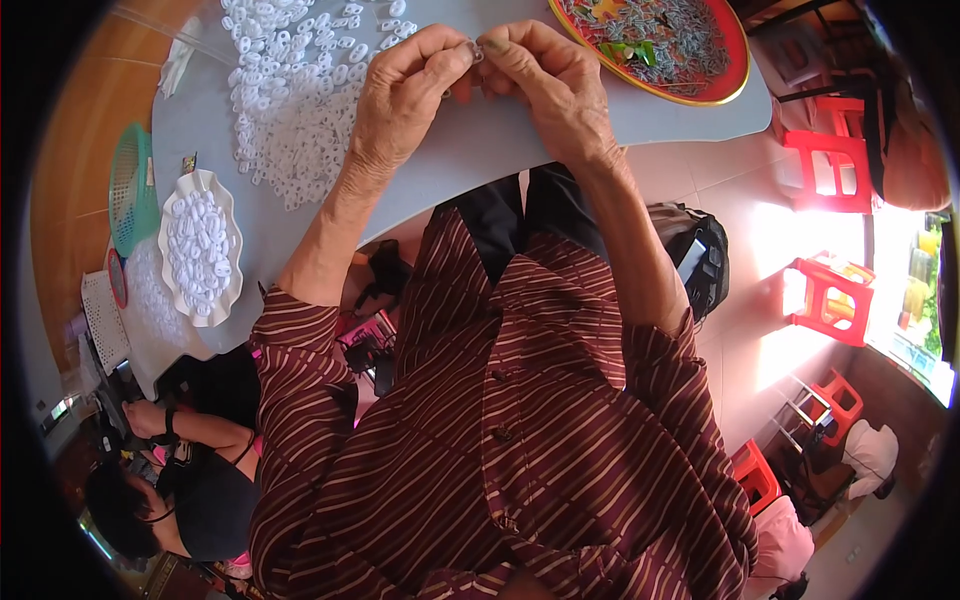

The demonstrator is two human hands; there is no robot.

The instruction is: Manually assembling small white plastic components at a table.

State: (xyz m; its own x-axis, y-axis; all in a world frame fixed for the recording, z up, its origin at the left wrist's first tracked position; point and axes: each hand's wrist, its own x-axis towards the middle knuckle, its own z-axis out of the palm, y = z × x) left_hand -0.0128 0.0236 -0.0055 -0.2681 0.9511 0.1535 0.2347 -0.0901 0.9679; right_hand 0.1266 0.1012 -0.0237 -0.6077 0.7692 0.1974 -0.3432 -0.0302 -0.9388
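Note:
My left hand [408, 92] and my right hand [556, 88] meet over the far part of the grey table [420, 185]. Thumbs and fingertips of both are pinched together around a tiny piece, mostly hidden by the fingers; its kind cannot be made out. Left of my left hand spreads a pile of small white plastic pieces with holes [290, 70]. Smaller, more see-through pieces [300, 145] lie at its near side. Close to my right hand is a red round tray [738, 60] with a gold rim, holding many thin grey bits and a few green ones.
A white wavy-edged dish [232, 275] full of white pieces stands at the table's left, beside a green mesh basket [130, 190]. A person in dark clothes [210, 500] sits at lower left. Red stools [835, 300] and a black bag [712, 255] are on the right.

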